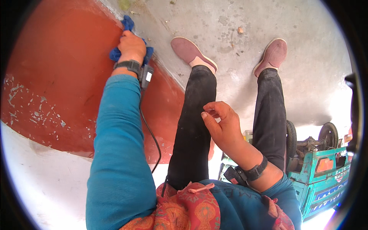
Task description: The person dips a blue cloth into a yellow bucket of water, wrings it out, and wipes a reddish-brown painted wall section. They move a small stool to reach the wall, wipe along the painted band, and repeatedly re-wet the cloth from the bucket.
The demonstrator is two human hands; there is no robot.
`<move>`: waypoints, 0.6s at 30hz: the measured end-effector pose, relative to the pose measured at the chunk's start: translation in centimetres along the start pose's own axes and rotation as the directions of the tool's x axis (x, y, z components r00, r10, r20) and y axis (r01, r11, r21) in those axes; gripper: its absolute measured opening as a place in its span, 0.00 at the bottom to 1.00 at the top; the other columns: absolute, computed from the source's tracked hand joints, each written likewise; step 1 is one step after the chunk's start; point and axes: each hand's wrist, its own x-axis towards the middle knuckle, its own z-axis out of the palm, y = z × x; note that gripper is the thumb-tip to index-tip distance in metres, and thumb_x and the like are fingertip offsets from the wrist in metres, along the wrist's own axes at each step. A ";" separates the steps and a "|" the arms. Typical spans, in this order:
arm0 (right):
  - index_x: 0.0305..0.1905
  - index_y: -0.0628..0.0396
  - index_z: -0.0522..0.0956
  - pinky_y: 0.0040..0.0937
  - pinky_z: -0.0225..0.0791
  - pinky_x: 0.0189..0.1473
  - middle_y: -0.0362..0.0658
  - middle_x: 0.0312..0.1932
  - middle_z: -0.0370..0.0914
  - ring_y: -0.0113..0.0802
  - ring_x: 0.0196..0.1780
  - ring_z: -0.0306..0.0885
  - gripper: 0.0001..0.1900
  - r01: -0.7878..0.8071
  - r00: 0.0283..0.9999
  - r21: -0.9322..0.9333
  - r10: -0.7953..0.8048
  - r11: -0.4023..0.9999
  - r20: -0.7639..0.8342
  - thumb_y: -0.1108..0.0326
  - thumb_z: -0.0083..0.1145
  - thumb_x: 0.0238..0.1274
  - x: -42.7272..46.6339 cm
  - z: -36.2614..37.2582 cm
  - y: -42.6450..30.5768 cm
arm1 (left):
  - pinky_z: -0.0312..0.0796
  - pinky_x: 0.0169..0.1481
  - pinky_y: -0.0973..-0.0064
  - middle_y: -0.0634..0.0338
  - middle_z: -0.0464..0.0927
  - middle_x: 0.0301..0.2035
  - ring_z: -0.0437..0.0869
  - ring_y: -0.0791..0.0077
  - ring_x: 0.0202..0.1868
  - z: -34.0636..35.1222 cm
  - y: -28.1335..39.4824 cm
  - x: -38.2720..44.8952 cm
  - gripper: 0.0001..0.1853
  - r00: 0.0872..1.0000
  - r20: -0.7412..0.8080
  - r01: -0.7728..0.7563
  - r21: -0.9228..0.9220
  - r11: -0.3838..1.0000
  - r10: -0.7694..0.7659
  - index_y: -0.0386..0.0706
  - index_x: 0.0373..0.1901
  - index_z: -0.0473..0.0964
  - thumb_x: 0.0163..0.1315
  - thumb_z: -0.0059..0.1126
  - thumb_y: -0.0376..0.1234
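Note:
My left hand (131, 46) is closed on a crumpled blue cloth (116, 53), parts of which stick out past the fingers and beside the wrist. The cloth lies against the red-painted lower band of a wall (57, 66), close to where it meets the grey floor. In front of my dark trousers hangs my right hand (222, 122), its fingers loosely curled and apart from the thumb, with nothing held. Each wrist wears a black strap with a small dark device; a cable runs from the left one.
My pink shoes (193, 51) stand on the stained concrete floor (227, 17), where small debris lies. A green cargo vehicle (312, 166) with wheels appears upside down at the lower right. A white wall part (43, 175) adjoins the red band, whose paint is chipped.

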 end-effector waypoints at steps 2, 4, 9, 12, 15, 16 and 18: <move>0.38 0.60 0.77 0.35 0.71 0.40 0.49 0.34 0.77 0.42 0.36 0.77 0.08 -0.024 1.000 0.012 0.024 1.000 0.013 0.69 0.61 0.55 -0.3 0.1 0.3 | 0.72 0.53 0.58 0.46 0.59 0.62 0.72 0.53 0.56 2.5 1.3 -2.1 0.24 1.000 0.018 -0.019 -0.060 0.998 0.021 0.29 0.57 0.67 0.64 0.46 0.37; 0.38 0.61 0.77 0.34 0.71 0.40 0.49 0.33 0.77 0.41 0.36 0.77 0.08 -0.039 0.999 0.007 0.039 0.999 0.022 0.69 0.60 0.55 -0.6 0.1 0.5 | 0.74 0.51 0.59 0.44 0.55 0.64 0.72 0.53 0.54 5.0 2.8 -4.5 0.21 0.996 0.052 -0.068 -0.059 0.996 0.071 0.31 0.53 0.72 0.64 0.46 0.35; 0.38 0.61 0.77 0.34 0.71 0.39 0.49 0.33 0.77 0.42 0.36 0.77 0.08 -0.066 0.996 -0.037 0.068 0.997 0.062 0.70 0.60 0.55 -2.2 -0.5 1.0 | 0.71 0.56 0.60 0.50 0.60 0.60 0.71 0.53 0.56 12.5 7.2 -9.8 0.17 0.980 0.183 -0.047 -0.139 0.989 0.073 0.38 0.49 0.76 0.63 0.49 0.36; 0.39 0.61 0.77 0.35 0.71 0.39 0.50 0.33 0.77 0.43 0.36 0.78 0.08 -0.019 0.996 -0.083 0.026 0.996 0.080 0.71 0.60 0.54 -2.8 -1.2 1.8 | 0.72 0.49 0.59 0.49 0.59 0.64 0.72 0.54 0.55 17.2 9.3 -12.5 0.21 0.937 0.274 -0.228 0.011 0.974 0.216 0.38 0.55 0.73 0.62 0.49 0.38; 0.39 0.60 0.77 0.37 0.71 0.39 0.50 0.34 0.77 0.44 0.37 0.78 0.08 -0.025 0.996 -0.130 0.035 0.991 0.076 0.70 0.60 0.55 -3.0 -1.8 2.4 | 0.70 0.53 0.61 0.49 0.63 0.63 0.73 0.57 0.56 20.7 11.2 -15.9 0.22 0.873 0.326 -0.419 0.123 0.900 0.362 0.41 0.58 0.72 0.63 0.48 0.38; 0.39 0.60 0.77 0.37 0.71 0.39 0.50 0.34 0.77 0.44 0.37 0.78 0.08 -0.021 0.997 -0.126 0.030 0.992 0.070 0.70 0.60 0.55 -3.1 -1.9 2.4 | 0.69 0.56 0.63 0.50 0.65 0.62 0.73 0.58 0.57 21.5 11.3 -16.9 0.22 0.854 0.338 -0.465 0.151 0.872 0.396 0.43 0.58 0.72 0.63 0.47 0.38; 0.39 0.60 0.77 0.37 0.71 0.40 0.50 0.34 0.77 0.44 0.36 0.78 0.08 -0.017 0.995 -0.144 0.031 0.989 0.096 0.69 0.60 0.54 -3.2 -1.9 2.4 | 0.66 0.58 0.61 0.50 0.70 0.59 0.75 0.59 0.56 22.6 11.6 -18.9 0.24 0.756 0.480 -0.544 0.081 0.835 0.446 0.41 0.60 0.70 0.63 0.46 0.39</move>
